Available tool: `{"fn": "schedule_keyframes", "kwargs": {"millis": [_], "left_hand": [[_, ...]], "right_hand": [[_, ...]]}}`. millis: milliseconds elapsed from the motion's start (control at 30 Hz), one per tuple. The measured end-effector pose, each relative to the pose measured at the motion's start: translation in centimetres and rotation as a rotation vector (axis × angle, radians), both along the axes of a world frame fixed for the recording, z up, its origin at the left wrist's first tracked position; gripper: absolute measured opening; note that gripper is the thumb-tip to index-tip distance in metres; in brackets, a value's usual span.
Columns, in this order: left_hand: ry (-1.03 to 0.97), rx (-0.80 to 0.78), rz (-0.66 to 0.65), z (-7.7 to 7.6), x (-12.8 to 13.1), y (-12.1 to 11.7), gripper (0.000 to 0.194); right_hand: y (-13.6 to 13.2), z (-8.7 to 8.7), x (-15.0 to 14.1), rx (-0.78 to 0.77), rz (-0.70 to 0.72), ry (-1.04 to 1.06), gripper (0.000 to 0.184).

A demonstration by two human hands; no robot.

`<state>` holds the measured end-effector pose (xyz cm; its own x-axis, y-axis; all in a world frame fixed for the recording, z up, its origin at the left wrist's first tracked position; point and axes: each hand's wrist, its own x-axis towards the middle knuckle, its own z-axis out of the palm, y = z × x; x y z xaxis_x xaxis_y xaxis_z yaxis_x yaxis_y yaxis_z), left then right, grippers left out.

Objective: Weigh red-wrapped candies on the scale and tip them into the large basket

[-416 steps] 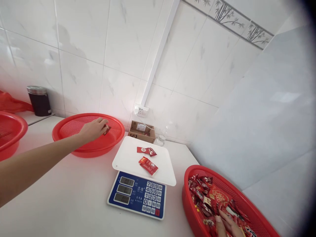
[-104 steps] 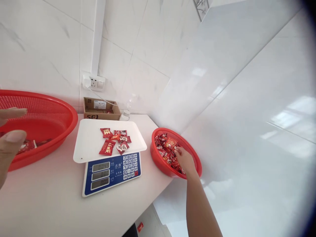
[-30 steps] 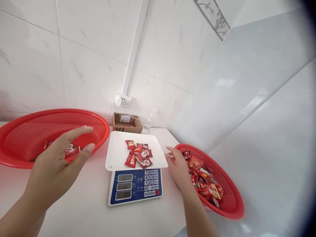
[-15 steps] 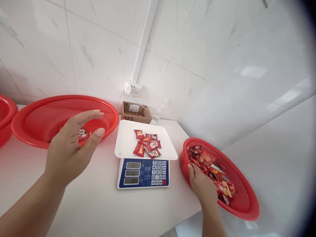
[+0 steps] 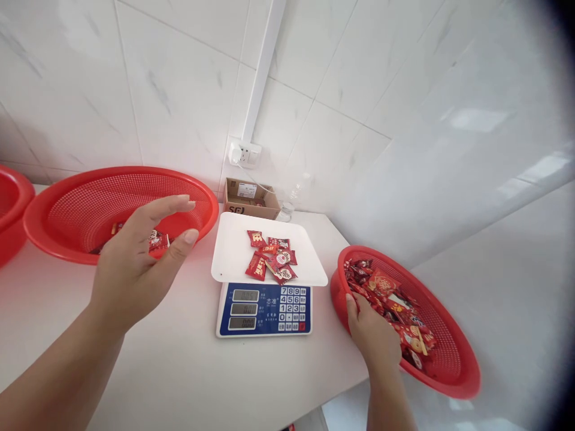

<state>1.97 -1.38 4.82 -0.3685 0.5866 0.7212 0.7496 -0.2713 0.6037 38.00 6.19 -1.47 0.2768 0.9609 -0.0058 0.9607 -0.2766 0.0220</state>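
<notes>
My left hand [image 5: 135, 263] hovers open above the counter, fingers spread, in front of a big red mesh basket [image 5: 67, 239] that holds a few red sweet packets [image 5: 157, 240]. My right hand [image 5: 371, 332] rests on the near rim of a smaller red basket [image 5: 453, 377] heaped with red sweets [image 5: 390, 299]; its fingers curl over the rim among the sweets, and what they hold is hidden. Between the baskets stands a blue digital scale [image 5: 265, 308] with a white weighing tray [image 5: 233, 257] carrying several red sweet packets [image 5: 272, 260].
A small cardboard box [image 5: 249, 197] and a clear plastic bottle [image 5: 291, 200] stand against the tiled wall under a socket [image 5: 245, 154]. Another red basket [image 5: 11, 209] shows at the far left. The counter edge runs close by my right wrist.
Over the last second my right hand moved from beside the scale tray to the right basket's rim. My left hand stayed open in the air, drifting slightly.
</notes>
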Motion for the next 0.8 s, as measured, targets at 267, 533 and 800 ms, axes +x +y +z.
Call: {"fn": "schedule_keyframes", "kwargs": {"millis": [267,533,800], "left_hand": [[-0.025,-0.078,0.027,0.2,0.2,0.1,0.035],[0.157,-0.383,-0.059,-1.7,1.1,1.5,0.048],[0.425,-0.726,-0.427,-4.6,6.2,5.4,0.069]], "right_hand": [[-0.1,-0.1,0.0,0.009,-0.001,0.012,0.057],[-0.2,0.1,0.2,0.022,0.069,0.035,0.059],[-0.2,0.0,0.7,0.047,0.142,0.084,0.058]]}}
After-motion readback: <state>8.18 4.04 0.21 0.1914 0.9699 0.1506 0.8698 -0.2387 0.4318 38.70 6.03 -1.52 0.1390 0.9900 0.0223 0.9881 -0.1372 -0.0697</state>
